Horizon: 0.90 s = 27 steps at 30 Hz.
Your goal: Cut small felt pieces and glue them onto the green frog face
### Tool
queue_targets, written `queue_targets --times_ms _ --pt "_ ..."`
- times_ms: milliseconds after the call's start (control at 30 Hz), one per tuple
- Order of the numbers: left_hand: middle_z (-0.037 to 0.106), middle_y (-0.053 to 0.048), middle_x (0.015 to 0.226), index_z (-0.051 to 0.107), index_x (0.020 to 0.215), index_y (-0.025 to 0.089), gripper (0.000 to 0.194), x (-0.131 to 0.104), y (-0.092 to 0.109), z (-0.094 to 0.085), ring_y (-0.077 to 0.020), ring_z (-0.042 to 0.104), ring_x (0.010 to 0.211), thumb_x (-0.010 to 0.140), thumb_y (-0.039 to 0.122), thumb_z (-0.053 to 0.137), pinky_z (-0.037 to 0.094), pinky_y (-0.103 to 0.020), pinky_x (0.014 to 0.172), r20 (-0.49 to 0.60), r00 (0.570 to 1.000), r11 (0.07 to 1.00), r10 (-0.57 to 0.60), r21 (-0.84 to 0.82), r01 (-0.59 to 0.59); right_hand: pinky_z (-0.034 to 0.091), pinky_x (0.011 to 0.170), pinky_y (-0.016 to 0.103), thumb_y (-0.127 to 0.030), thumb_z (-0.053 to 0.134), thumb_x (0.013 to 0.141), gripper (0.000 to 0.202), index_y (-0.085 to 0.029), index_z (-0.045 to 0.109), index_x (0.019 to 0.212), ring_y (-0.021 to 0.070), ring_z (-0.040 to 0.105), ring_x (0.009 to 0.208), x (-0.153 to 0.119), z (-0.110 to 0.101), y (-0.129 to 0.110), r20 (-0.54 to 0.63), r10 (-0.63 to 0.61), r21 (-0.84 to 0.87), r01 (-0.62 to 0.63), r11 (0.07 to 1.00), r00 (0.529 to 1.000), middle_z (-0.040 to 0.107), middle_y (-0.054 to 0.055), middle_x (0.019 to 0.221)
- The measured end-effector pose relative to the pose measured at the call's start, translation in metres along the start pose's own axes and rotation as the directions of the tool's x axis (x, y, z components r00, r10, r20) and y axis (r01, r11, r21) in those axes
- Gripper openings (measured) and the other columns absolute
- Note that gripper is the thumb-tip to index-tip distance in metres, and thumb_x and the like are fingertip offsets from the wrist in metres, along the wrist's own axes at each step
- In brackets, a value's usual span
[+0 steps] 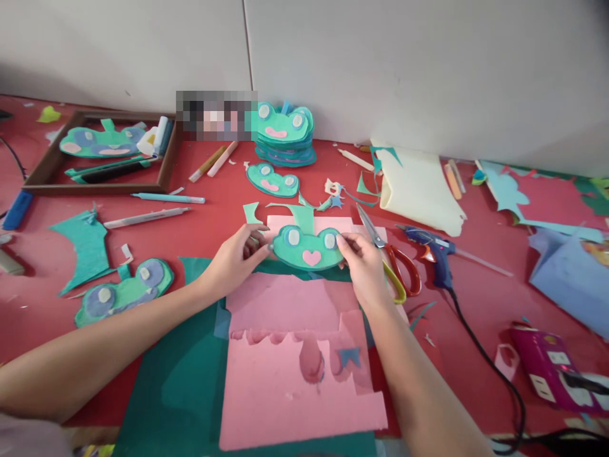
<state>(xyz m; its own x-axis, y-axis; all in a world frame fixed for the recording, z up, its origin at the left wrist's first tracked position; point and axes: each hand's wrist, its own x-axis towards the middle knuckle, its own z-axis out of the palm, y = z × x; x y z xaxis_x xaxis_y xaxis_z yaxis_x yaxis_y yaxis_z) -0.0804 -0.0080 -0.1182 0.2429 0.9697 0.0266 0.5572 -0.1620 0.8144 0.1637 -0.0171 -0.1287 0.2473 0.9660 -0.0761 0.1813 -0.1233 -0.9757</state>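
Between both hands is a green felt frog face (301, 252) with pale round eyes and a pink heart-shaped mouth. My left hand (240, 257) pinches its left edge, and my right hand (362, 260) grips its right eye edge. Beneath lie cut pink felt sheets (271, 393) on a dark green sheet (162, 387). A light green felt scrap (301, 218) lies just behind the face. Scissors with red and yellow handles (397, 266) rest right of my right hand. Behind, one more frog face (272, 181) lies in front of a stack of frog faces (284, 134).
A blue glue gun (440, 257) lies at right, its cord running to a magenta power strip (547, 368). A brown tray (99, 189) holds markers and a frog face. Another frog face (126, 292) lies near my left forearm. Cream felt (419, 184) is by the wall.
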Motion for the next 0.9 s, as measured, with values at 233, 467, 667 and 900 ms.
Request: queue_targets --times_ms 233,467,667,900 --pt "0.062 0.001 0.07 0.059 0.092 0.018 0.031 0.004 -0.0068 -0.0042 -0.0126 0.057 0.064 0.087 0.047 0.048 0.043 -0.023 0.06 0.122 0.992 0.995 -0.04 -0.084 0.05 0.042 0.047 0.024 -0.045 0.062 0.077 0.027 -0.019 0.063 0.082 0.0117 0.052 0.053 -0.0031 0.0052 -0.0012 0.015 -0.036 -0.018 0.036 0.999 0.999 0.063 0.001 0.071" --pt "0.062 0.002 0.065 0.058 0.079 0.018 0.024 0.0045 -0.0035 -0.0044 -0.0116 0.058 0.064 0.087 0.04 0.051 0.046 -0.022 0.064 0.098 0.992 0.988 -0.075 -0.127 0.087 0.043 0.049 0.025 -0.047 0.057 0.081 0.028 -0.02 0.06 0.08 0.0114 0.051 0.049 -0.0055 0.0053 -0.0065 0.07 -0.047 -0.04 0.05 0.998 0.996 0.058 -0.002 0.061" --pt "0.061 0.002 0.064 0.056 0.08 0.019 0.023 0.0056 -0.0049 -0.0043 -0.0112 0.06 0.061 0.087 0.04 0.051 0.048 -0.023 0.065 0.054 0.993 0.976 -0.106 -0.184 0.114 0.044 0.049 0.024 -0.049 0.057 0.08 0.029 -0.02 0.058 0.081 0.0112 0.053 0.05 -0.0066 0.0089 -0.0088 0.107 -0.049 -0.021 0.052 0.998 0.993 0.056 -0.003 0.059" --pt "0.061 0.002 0.065 0.057 0.083 0.018 0.023 0.0049 -0.0068 -0.0035 -0.0118 0.059 0.063 0.088 0.04 0.049 0.049 -0.024 0.066 0.042 0.995 0.976 -0.086 -0.195 0.093 0.045 0.051 0.025 -0.045 0.059 0.079 0.026 -0.019 0.059 0.083 0.0109 0.054 0.051 -0.005 0.0082 -0.0032 0.125 -0.063 -0.034 0.067 0.997 0.99 0.058 -0.002 0.062"
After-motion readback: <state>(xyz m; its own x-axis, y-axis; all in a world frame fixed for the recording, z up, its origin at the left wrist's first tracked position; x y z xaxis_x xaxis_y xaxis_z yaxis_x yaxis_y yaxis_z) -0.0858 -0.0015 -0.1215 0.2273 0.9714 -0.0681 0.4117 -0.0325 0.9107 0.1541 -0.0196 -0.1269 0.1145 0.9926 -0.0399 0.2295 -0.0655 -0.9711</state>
